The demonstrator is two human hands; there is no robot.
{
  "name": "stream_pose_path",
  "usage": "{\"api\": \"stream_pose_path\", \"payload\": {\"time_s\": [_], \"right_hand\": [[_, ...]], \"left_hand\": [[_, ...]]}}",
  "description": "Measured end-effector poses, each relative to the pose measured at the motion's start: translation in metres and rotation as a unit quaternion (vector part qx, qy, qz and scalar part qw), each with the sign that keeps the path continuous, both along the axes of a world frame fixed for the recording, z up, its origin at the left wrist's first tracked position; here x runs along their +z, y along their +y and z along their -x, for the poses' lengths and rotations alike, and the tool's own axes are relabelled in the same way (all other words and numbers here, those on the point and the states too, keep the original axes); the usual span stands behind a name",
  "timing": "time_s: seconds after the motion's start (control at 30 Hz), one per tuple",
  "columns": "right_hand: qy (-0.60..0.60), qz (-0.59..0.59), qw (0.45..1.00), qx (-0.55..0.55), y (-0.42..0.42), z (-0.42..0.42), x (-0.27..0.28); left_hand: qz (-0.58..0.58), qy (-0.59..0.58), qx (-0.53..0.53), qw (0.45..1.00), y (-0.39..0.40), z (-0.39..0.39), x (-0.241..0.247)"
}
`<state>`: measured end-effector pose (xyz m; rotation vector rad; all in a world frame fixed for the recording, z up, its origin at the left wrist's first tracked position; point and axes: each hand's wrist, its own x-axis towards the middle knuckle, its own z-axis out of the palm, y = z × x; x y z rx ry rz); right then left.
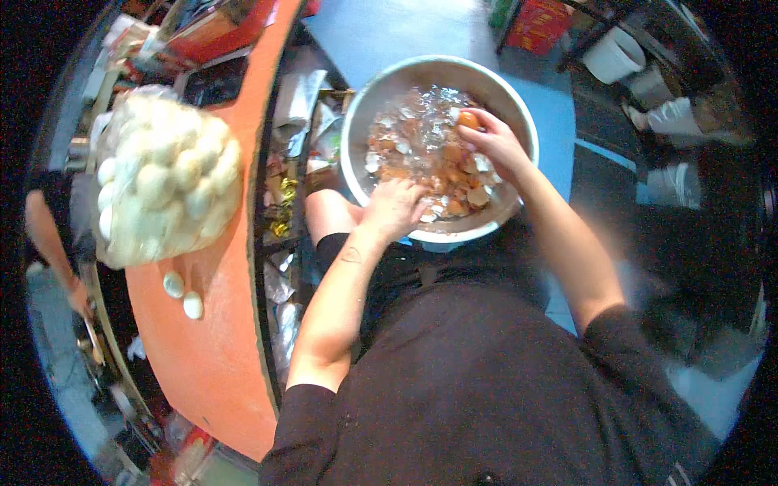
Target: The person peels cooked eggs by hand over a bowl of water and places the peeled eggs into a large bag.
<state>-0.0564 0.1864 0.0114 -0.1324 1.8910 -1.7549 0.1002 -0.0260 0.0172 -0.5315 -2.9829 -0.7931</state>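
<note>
A large round metal basin [527, 127] stands before me, holding water with many brown and white eggshell pieces [453, 158]. My right hand [495, 136] is over its right side, fingers closed on a brown egg [468, 120]. At the near left side of the basin, my left hand [395, 206] reaches over the rim, its fingertips among the shells; whether it grips anything is hidden. To my left, a clear plastic bag of peeled-looking white eggs [170, 176] rests on an orange tabletop [200, 358]. Two pale eggs [183, 296] lie beside the bag.
Shelves with plastic-wrapped goods [298, 103] stand between tabletop and basin. White buckets [614, 54] are at the upper right. Another person's forearm [51, 243] shows at the far left, holding a long thin utensil.
</note>
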Motion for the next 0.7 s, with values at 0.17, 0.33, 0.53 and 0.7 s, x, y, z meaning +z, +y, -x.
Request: {"api": "stream_pose_path", "payload": {"time_s": [0.17, 0.33, 0.53, 0.7], "right_hand": [[0.120, -0.114, 0.983, 0.083, 0.006, -0.069, 0.020], [0.199, -0.242, 0.902, 0.298, 0.014, -0.112, 0.009], [0.262, -0.187, 0.877, 0.356, -0.006, -0.105, -0.006], [0.287, -0.257, 0.836, 0.390, -0.007, -0.111, -0.021]], "left_hand": [[0.007, 0.041, 0.071, 0.997, 0.003, -0.002, -0.012], [0.005, 0.098, 0.107, 0.989, 0.018, -0.009, -0.023], [0.010, 0.108, 0.156, 0.982, 0.010, -0.012, -0.026], [0.005, 0.116, 0.147, 0.982, 0.009, -0.009, -0.031]]}}
